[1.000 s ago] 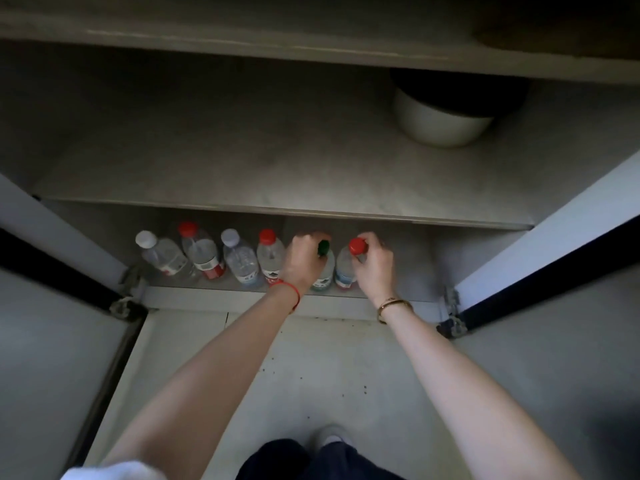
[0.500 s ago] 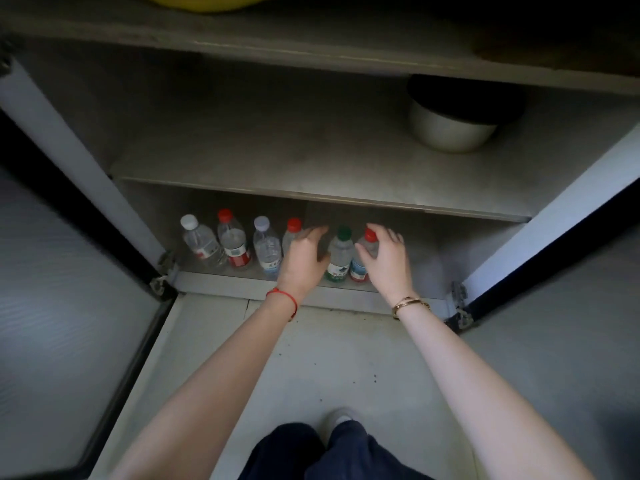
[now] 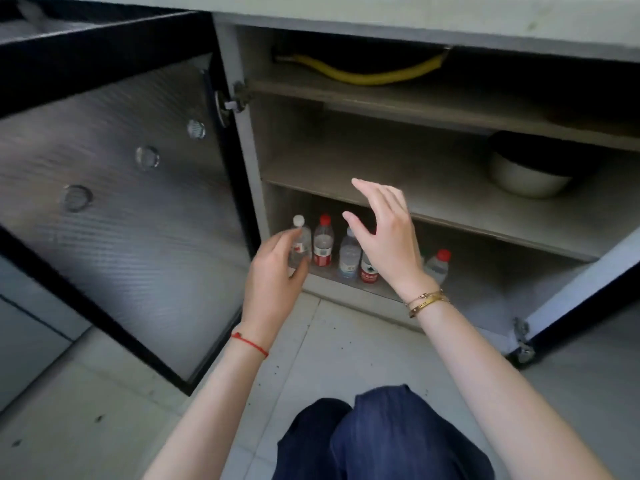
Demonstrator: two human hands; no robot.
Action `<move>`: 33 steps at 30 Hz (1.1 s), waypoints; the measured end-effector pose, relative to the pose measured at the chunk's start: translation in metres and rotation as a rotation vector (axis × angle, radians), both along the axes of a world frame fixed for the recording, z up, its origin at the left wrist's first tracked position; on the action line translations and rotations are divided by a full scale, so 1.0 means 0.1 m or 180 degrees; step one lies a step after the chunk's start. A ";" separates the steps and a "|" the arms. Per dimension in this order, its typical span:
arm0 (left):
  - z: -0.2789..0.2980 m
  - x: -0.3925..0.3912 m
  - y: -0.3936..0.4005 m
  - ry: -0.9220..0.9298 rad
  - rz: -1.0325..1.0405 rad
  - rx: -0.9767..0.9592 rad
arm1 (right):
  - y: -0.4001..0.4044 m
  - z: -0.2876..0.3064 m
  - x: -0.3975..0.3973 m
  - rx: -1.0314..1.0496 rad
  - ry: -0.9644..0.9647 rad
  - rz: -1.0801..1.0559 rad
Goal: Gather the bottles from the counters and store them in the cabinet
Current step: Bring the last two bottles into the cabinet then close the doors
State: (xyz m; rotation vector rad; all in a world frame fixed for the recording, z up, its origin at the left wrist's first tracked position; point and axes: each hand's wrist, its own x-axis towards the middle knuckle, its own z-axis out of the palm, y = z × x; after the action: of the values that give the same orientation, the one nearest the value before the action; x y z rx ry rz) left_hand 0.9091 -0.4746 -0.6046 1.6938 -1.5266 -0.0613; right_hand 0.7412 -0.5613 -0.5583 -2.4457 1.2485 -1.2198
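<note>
Several clear plastic bottles stand in a row on the bottom shelf of the open cabinet (image 3: pixel 502 282). From the left I see a white-capped bottle (image 3: pixel 300 237), a red-capped bottle (image 3: pixel 323 242), a third bottle (image 3: pixel 349 254) and a red-labelled one (image 3: pixel 367 271) partly behind my right hand. A red-capped bottle (image 3: pixel 438 265) stands to the right of my wrist. My left hand (image 3: pixel 277 271) hovers in front of the leftmost bottle, fingers loosely curled, holding nothing. My right hand (image 3: pixel 384 237) is raised in front of the row, fingers spread and empty.
The left cabinet door (image 3: pixel 121 202) stands wide open beside my left arm; the right door (image 3: pixel 571 299) is open too. A white bowl (image 3: pixel 526 178) sits on the middle shelf, a yellow hose (image 3: pixel 367 77) on the top shelf. My knees (image 3: pixel 381 434) are above the tiled floor.
Both hands have let go of the green-capped and red-capped bottles and drawn back out of the cabinet. My view has pulled back and swung left, showing the left door.
</note>
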 end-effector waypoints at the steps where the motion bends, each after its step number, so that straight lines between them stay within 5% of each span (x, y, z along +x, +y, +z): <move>1: 0.09 0.09 0.12 -0.0002 0.0107 -0.0066 | 0.06 0.10 0.12 -0.0096 -0.0031 0.0109; 11: 0.78 0.78 1.13 -0.0103 0.1070 -0.0662 | 0.73 0.98 1.23 -0.0922 -0.0346 0.1166; 20: 0.83 1.34 1.71 0.0165 0.2321 -0.1005 | 1.27 1.43 2.19 -0.1257 -0.0227 0.1858; 28: 0.74 1.68 1.64 0.0459 0.1898 -0.0342 | 1.43 1.46 2.75 -0.1369 0.0162 0.1895; 33: 0.71 1.68 1.56 0.0532 0.1704 -0.0468 | 1.39 1.40 2.77 -0.1320 0.0169 0.1877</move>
State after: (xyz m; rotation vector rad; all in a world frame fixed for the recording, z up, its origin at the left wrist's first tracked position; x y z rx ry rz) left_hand 1.0772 -0.3185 -0.5341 1.8701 -0.8980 0.1812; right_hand 1.0185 -0.4224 -0.4188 -2.8291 0.2292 -1.3217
